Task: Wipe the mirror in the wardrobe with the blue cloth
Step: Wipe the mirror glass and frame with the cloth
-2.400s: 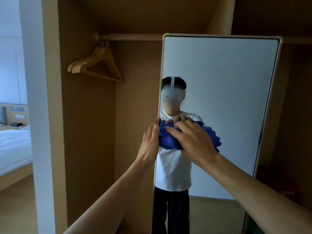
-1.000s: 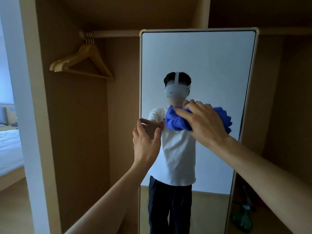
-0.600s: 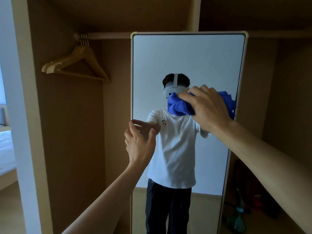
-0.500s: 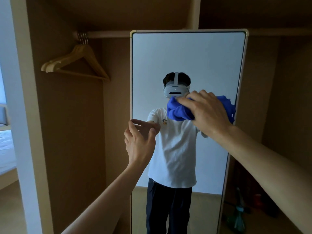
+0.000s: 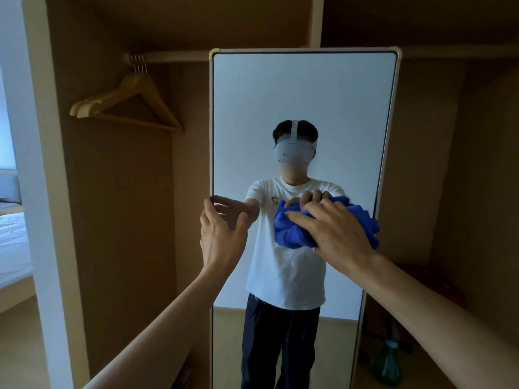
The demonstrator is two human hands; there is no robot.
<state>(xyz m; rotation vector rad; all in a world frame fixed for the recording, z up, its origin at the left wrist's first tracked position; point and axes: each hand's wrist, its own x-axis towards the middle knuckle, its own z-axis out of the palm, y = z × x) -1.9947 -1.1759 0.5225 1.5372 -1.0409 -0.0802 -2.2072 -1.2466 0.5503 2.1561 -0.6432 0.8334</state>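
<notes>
A tall mirror (image 5: pixel 303 96) with a pale frame stands upright inside the wooden wardrobe, filling the middle of the view. My right hand (image 5: pixel 335 234) presses a bunched blue cloth (image 5: pixel 292 230) flat against the glass on its right side, at about chest height of my reflection. My left hand (image 5: pixel 220 234) is at the mirror's left edge, its fingers spread around the frame, and holds nothing else. The glass reflects a person in a white shirt with a headset.
Wooden hangers (image 5: pixel 126 105) hang from the rail (image 5: pixel 171 56) at upper left. The wardrobe's side panel (image 5: pixel 112 192) is close on the left. A green bottle (image 5: pixel 389 363) stands on the floor at lower right. A bed (image 5: pixel 12 242) shows through the opening at far left.
My right hand has slid the blue cloth down the glass, from the reflected face to chest height. My left hand has stayed at the mirror's left edge.
</notes>
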